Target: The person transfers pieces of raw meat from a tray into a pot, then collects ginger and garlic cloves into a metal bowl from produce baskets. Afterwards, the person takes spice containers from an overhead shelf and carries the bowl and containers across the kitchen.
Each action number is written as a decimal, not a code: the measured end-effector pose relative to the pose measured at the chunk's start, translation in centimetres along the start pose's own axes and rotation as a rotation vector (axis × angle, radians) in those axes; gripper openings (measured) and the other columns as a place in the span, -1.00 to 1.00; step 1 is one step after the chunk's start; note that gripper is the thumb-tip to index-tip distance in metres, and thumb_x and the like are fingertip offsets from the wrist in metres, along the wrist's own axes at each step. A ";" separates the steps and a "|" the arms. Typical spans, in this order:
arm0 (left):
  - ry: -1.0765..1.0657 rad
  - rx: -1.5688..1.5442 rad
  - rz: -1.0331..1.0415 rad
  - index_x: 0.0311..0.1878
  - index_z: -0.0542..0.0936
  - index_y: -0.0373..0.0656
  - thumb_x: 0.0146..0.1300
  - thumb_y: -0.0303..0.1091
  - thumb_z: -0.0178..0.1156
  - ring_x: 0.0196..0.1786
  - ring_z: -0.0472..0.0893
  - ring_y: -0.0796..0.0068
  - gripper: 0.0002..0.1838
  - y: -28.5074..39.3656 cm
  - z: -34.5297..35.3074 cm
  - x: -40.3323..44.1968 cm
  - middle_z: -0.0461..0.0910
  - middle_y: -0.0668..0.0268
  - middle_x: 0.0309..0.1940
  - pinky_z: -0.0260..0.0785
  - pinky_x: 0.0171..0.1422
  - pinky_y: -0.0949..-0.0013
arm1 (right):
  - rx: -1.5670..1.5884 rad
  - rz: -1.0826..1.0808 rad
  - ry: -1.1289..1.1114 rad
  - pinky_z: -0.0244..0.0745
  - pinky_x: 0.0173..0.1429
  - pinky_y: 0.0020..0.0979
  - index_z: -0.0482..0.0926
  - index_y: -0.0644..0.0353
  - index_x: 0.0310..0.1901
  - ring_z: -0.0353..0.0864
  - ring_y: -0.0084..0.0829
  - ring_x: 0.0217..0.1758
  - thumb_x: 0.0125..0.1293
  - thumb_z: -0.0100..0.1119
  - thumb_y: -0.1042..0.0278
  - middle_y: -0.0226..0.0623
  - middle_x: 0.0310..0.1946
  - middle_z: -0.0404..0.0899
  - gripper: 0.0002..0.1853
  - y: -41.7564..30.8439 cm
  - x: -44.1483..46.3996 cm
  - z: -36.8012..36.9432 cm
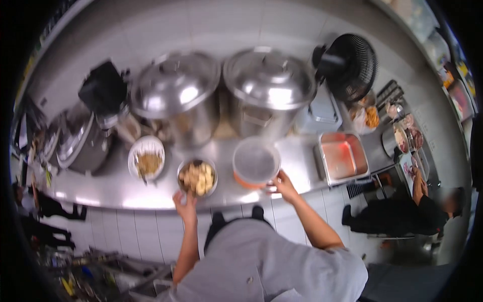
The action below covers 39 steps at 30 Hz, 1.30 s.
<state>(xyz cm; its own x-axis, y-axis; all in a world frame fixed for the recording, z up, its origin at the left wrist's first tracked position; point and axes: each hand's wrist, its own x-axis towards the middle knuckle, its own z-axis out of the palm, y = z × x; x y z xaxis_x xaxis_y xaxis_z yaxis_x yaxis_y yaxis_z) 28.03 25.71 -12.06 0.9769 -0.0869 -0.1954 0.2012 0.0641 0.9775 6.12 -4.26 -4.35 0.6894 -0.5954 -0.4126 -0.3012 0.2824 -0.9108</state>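
My left hand (186, 202) is at the near rim of a round metal bowl (215, 185), its fingers closed on the edge. Pale yellow chunks (205, 179) and brownish pieces (189, 177) fill that bowl; I cannot make out which foods they are. To its right stands a round translucent plastic tub (256, 160) with something orange showing low at its near side. My right hand (283, 187) grips the tub's near right side, its fingertips partly blurred. Left of the bowl, a white oval dish (135, 168) holds a brownish mash and a utensil handle.
Two large lidded steel pots (176, 90) stand behind on the steel counter (121, 196). A reddish-stained steel pan (343, 158) and a black fan (352, 68) are at right. A large dark pot (85, 146) is at left. A co-worker (402, 214) works at the far right.
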 end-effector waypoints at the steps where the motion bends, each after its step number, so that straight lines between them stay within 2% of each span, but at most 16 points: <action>1: -0.003 -0.029 -0.076 0.22 0.26 -0.10 0.24 -0.41 0.32 -0.12 0.52 0.33 -0.44 0.6 0.0 -0.2 0.26 0.17 0.14 0.57 -0.15 0.33 | 0.124 0.182 0.009 0.71 -0.07 -0.16 0.32 0.17 -0.01 0.56 -0.16 0.07 0.39 0.13 0.14 -0.17 0.04 0.39 -0.67 -2.2 -1.1 1.1; 4: 0.021 -0.072 -0.131 0.08 0.25 -0.15 0.28 -0.50 0.21 -0.25 0.56 0.37 -0.60 0.8 0.1 0.9 0.26 0.15 0.11 0.59 -0.17 0.30 | 0.209 0.250 -0.041 0.68 0.04 -0.13 0.28 0.27 0.16 0.52 -0.07 0.12 0.42 0.08 0.05 -0.13 0.16 0.33 -0.51 -3.9 -2.5 3.1; 6: 0.041 -0.135 -0.164 0.03 0.25 -0.17 0.27 -0.53 0.18 -0.23 0.59 0.31 -0.64 1.0 0.2 0.9 0.27 0.17 0.07 0.62 -0.14 0.25 | 0.251 0.236 0.002 0.68 0.05 -0.12 0.28 0.29 0.17 0.52 -0.05 0.12 0.44 0.04 0.06 -0.11 0.17 0.30 -0.51 -3.7 -2.8 4.0; 8: -0.104 -0.234 -0.318 0.01 0.26 -0.19 0.26 -0.55 0.17 -0.19 0.61 0.23 -0.65 0.5 -0.3 1.1 0.29 0.21 -0.01 0.65 -0.08 0.18 | 0.292 0.226 0.024 0.68 0.06 -0.10 0.27 0.31 0.18 0.52 -0.02 0.13 0.46 0.00 0.06 -0.09 0.18 0.28 -0.51 -3.3 -2.4 4.8; 10: -0.168 -0.230 -0.307 -0.03 0.26 -0.17 0.27 -0.52 0.18 -0.15 0.63 0.13 -0.68 0.3 -0.3 0.9 0.35 0.21 -0.09 0.66 -0.05 0.15 | 0.409 0.129 0.078 0.68 0.08 -0.10 0.27 0.34 0.18 0.53 0.01 0.12 0.49 -0.07 0.12 -0.03 0.22 0.23 -0.55 -2.1 -1.9 4.8; 11: -0.195 -0.238 -0.311 -0.08 0.31 -0.18 0.26 -0.52 0.17 -0.16 0.64 0.18 -0.74 1.0 0.0 0.7 0.42 0.21 -0.12 0.66 -0.06 0.20 | 0.355 0.063 0.118 0.68 0.09 -0.10 0.27 0.44 0.15 0.60 0.01 0.06 0.52 -0.11 0.16 0.06 0.15 0.33 -0.56 -1.5 -1.8 4.9; 12: -0.168 -0.247 -0.323 -0.08 0.31 -0.18 0.26 -0.52 0.17 -0.16 0.64 0.18 -0.74 1.7 0.3 0.4 0.42 0.21 -0.12 0.66 -0.06 0.20 | 0.334 0.081 0.103 0.68 0.09 -0.10 0.27 0.44 0.15 0.60 0.01 0.06 0.52 -0.11 0.16 0.06 0.15 0.33 -0.56 -1.1 -1.7 4.9; 14: -0.231 -0.251 -0.394 -0.17 0.36 -0.19 0.23 -0.52 0.14 -0.19 0.65 0.27 -0.83 3.0 0.9 0.7 0.49 0.18 -0.12 0.66 -0.07 0.26 | 0.159 0.044 0.128 0.68 0.08 -0.09 0.28 0.52 0.10 0.66 0.00 -0.03 0.52 -0.11 0.16 0.09 0.02 0.46 -0.54 -1.2 -0.6 4.4; 15: -0.174 -0.251 -0.411 -0.17 0.41 -0.19 0.21 -0.53 0.11 -0.22 0.66 0.34 -0.85 2.8 1.0 0.7 0.55 0.19 -0.15 0.66 -0.13 0.31 | 0.142 0.009 0.101 0.69 0.07 -0.07 0.31 0.57 0.05 0.69 -0.01 -0.07 0.53 -0.12 0.17 0.08 -0.11 0.54 -0.54 -1.3 -0.4 4.0; 18: -0.146 -0.286 -0.428 -0.16 0.44 -0.17 0.14 -0.58 0.11 -0.23 0.68 0.35 -0.81 1.7 0.5 1.0 0.58 0.22 -0.21 0.65 -0.16 0.27 | 0.239 0.018 -0.028 0.70 0.07 -0.07 0.34 0.56 0.05 0.68 -0.01 -0.04 0.54 -0.13 0.20 0.10 -0.08 0.54 -0.56 -2.2 0.0 3.1; 19: -0.120 -0.282 -0.423 -0.20 0.45 -0.16 0.14 -0.58 0.10 -0.25 0.68 0.35 -0.83 1.6 0.7 0.4 0.59 0.22 -0.24 0.65 -0.17 0.27 | 0.180 0.036 -0.098 0.66 0.12 -0.01 0.23 0.60 0.18 0.64 0.11 0.03 0.56 -0.23 0.12 0.22 0.09 0.46 -0.46 -1.9 0.5 2.1; 20: -0.100 -0.285 -0.416 -0.20 0.45 -0.16 0.14 -0.58 0.10 -0.25 0.68 0.35 -0.83 2.1 0.8 -0.1 0.59 0.22 -0.24 0.65 -0.17 0.27 | 0.176 0.039 -0.118 0.66 0.12 -0.01 0.23 0.60 0.18 0.64 0.11 0.03 0.56 -0.23 0.12 0.22 0.09 0.46 -0.46 -2.3 0.9 1.8; 26: 0.018 -0.364 -0.403 -0.20 0.43 -0.17 0.15 -0.58 0.08 -0.25 0.70 0.36 -0.84 1.0 0.6 -4.5 0.61 0.22 -0.22 0.65 -0.18 0.29 | 0.117 0.070 -0.292 0.65 0.13 -0.02 0.30 0.52 0.20 0.64 0.09 0.03 0.53 -0.15 0.14 0.18 0.04 0.54 -0.50 -3.0 3.5 -1.0; 34: 0.127 -0.400 -0.346 -0.26 0.38 -0.15 0.18 -0.61 0.06 -0.26 0.70 0.37 -0.87 0.4 1.6 -7.1 0.61 0.23 -0.26 0.66 -0.18 0.27 | 0.009 0.012 -0.325 0.66 0.13 -0.09 0.32 0.48 0.22 0.66 -0.08 0.03 0.51 -0.08 0.11 0.02 0.07 0.55 -0.47 -1.3 6.5 -3.2; 36: 0.177 -0.416 -0.323 -0.28 0.37 -0.14 0.18 -0.61 0.06 -0.26 0.70 0.36 -0.86 0.5 1.4 -7.6 0.61 0.22 -0.26 0.67 -0.18 0.26 | 0.092 0.096 -0.323 0.66 0.10 -0.19 0.22 0.36 0.30 0.61 -0.23 0.08 0.43 0.08 0.35 -0.11 0.17 0.45 -0.50 -0.6 7.3 -3.4; 39: 0.199 -0.485 -0.335 -0.31 0.37 -0.12 0.16 -0.62 0.07 -0.30 0.69 0.40 -0.85 1.5 0.8 -8.6 0.59 0.25 -0.30 0.67 -0.25 0.28 | -0.025 0.069 -0.338 0.61 0.11 -0.29 0.23 0.38 0.31 0.59 -0.29 0.11 0.40 0.15 0.31 -0.12 0.17 0.45 -0.45 -1.0 6.9 -1.6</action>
<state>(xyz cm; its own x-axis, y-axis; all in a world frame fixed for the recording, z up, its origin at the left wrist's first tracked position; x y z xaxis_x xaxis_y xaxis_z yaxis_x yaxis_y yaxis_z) 19.88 25.76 -8.84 0.8404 0.0034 -0.5419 0.4636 0.5134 0.7221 10.11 -9.82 -6.26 0.8446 -0.2918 -0.4489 -0.3680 0.2928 -0.8825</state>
